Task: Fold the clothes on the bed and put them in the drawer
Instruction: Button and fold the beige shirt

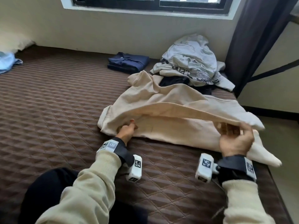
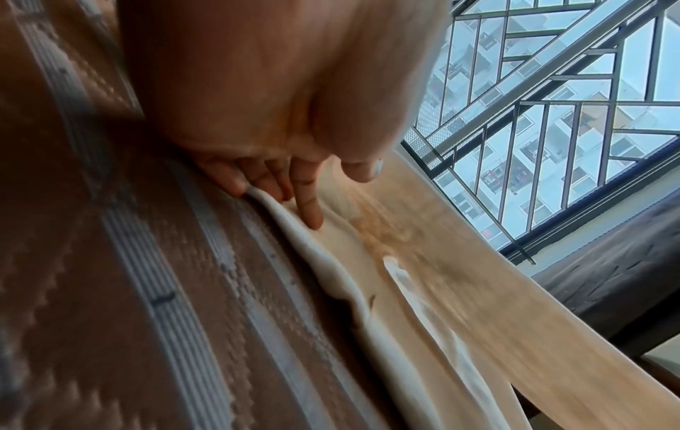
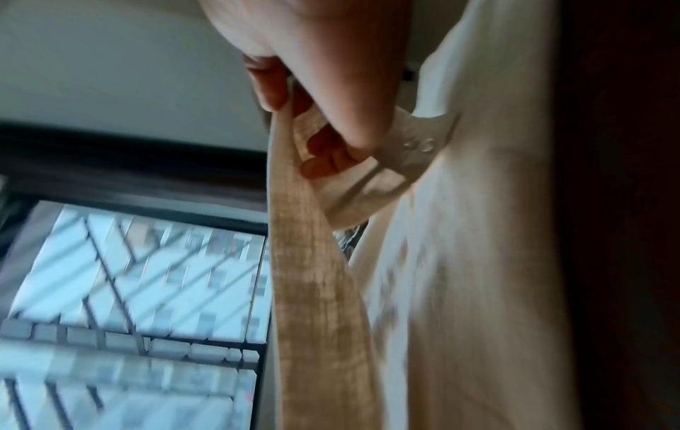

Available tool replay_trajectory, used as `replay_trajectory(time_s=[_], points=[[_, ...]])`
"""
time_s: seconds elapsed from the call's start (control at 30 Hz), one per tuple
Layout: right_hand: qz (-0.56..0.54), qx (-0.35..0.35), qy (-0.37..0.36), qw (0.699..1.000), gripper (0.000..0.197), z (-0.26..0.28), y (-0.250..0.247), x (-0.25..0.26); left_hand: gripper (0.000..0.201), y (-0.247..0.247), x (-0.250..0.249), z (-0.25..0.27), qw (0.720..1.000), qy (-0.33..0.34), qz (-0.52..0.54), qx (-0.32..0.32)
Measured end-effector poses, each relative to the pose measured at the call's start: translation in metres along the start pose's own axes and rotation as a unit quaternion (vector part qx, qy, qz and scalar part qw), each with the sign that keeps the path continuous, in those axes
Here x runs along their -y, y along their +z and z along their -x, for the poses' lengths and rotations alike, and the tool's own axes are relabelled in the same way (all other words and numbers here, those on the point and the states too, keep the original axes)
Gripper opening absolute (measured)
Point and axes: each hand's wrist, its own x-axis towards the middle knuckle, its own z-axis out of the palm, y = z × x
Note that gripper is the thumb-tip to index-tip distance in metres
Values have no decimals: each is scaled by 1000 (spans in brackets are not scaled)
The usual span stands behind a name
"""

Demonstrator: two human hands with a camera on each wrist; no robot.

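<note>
A beige sweatshirt (image 1: 161, 97) lies spread on the brown quilted bed (image 1: 48, 102), towards its right side. My right hand (image 1: 234, 136) is raised over the bed's right edge and pinches the ribbed hem (image 3: 313, 276), lifting the top layer into an arch. In the right wrist view the right hand (image 3: 323, 139) has its thumb and fingers curled round that hem. My left hand (image 1: 127, 129) sits low at the garment's near-left corner. There the left hand (image 2: 294, 186) rests its mostly straight fingers on the lower layer of the sweatshirt (image 2: 405, 320), thumb apart.
A folded navy garment (image 1: 128, 62) lies at the back of the bed. Beside it, back right, is a heap of grey and white clothes (image 1: 192, 62). A light blue cloth (image 1: 6, 62) is at far left. A dark curtain (image 1: 250, 38) hangs right. My knee (image 1: 48, 191) is near.
</note>
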Motion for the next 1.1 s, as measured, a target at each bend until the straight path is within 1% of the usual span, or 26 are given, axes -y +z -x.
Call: replay_trajectory(time_s=[0.07, 0.1, 0.13, 0.17, 0.2, 0.23, 0.27, 0.3, 0.37, 0.4, 0.43, 0.47, 0.5, 0.53, 0.6, 0.67, 0.7, 0.73, 0.77, 0.83, 0.87, 0.9, 0.93, 1.03, 1.07, 1.1], points=[[-90, 28, 9, 995, 8, 22, -21, 7, 55, 4, 0, 3, 1000, -1, 25, 5], [-102, 45, 14, 994, 9, 34, -28, 8, 57, 4, 0, 7, 999, -1, 42, 9], [-110, 60, 18, 992, 16, 39, -35, 6, 58, 5, -1, 11, 998, 10, 64, 4], [-120, 67, 27, 990, 28, 40, -39, 5, 60, 6, 1, 13, 996, 17, 93, -4], [-127, 65, 39, 989, 44, 41, -39, 7, 65, 7, 1, 18, 992, 25, 123, -10], [-127, 64, 53, 988, 60, 40, -35, 10, 71, 8, 3, 22, 988, 22, 151, -4], [-116, 50, 56, 990, 69, 38, -30, 14, 76, 8, 3, 26, 986, 22, 167, 6], [-98, 53, 63, 992, 70, 35, -25, 18, 80, 8, 3, 27, 985, 14, 170, 14], [-34, 46, 106, 993, 64, 29, -14, 27, 88, 6, -3, 24, 984, -1, 177, -1], [-14, 35, 118, 992, 70, 28, -9, 31, 91, 2, -8, 19, 983, -10, 185, -16], [-5, 26, 126, 992, 80, 23, -5, 35, 95, -2, -14, 11, 979, -28, 198, -27], [-3, 16, 124, 992, 86, 21, 0, 41, 98, -5, -21, 6, 974, -52, 217, -35], [-1, 15, 114, 993, 85, 18, 4, 47, 98, -9, -24, -2, 967, -77, 240, -39], [3, 13, 101, 995, 76, 15, 7, 52, 89, -13, -27, -7, 960, -90, 262, -35], [9, 5, 80, 997, 54, 9, 11, 63, 61, -18, -30, -19, 950, -76, 302, -22], [-5, 2, 58, 998, 35, -3, 5, 71, 47, -20, -32, -23, 937, -68, 343, -24], [-18, -3, 49, 999, 30, -9, -1, 73, 44, -21, -30, -24, 924, -65, 377, -21], [-16, -15, 47, 999, 34, -14, -12, 71, 42, -21, -27, -25, 915, -60, 399, -22], [-6, -18, 56, 998, 53, -21, -26, 66, 41, -21, -23, -25, 908, -54, 415, -21], [27, -58, 87, 994, 110, -36, -63, 51, 36, -18, -14, -21, 907, -48, 417, -16], [33, -82, 104, 991, 126, -44, -80, 43, 30, -14, -7, -19, 908, -42, 417, -25], [42, -102, 110, 988, 129, -49, -91, 37, 22, -10, 0, -17, 905, -33, 422, -35], [58, -122, 110, 985, 120, -53, -97, 34, 14, -7, 4, -14, 903, -23, 427, -47], [83, -178, 109, 974, 70, -59, -95, 34, 14, -6, 9, -10, 897, -2, 440, -40], [86, -193, 108, 971, 57, -64, -96, 33, 13, -8, 9, -9, 895, -2, 445, -32], [89, -202, 101, 970, 47, -66, -95, 33, 11, -10, 9, -10, 893, -4, 448, -27]])
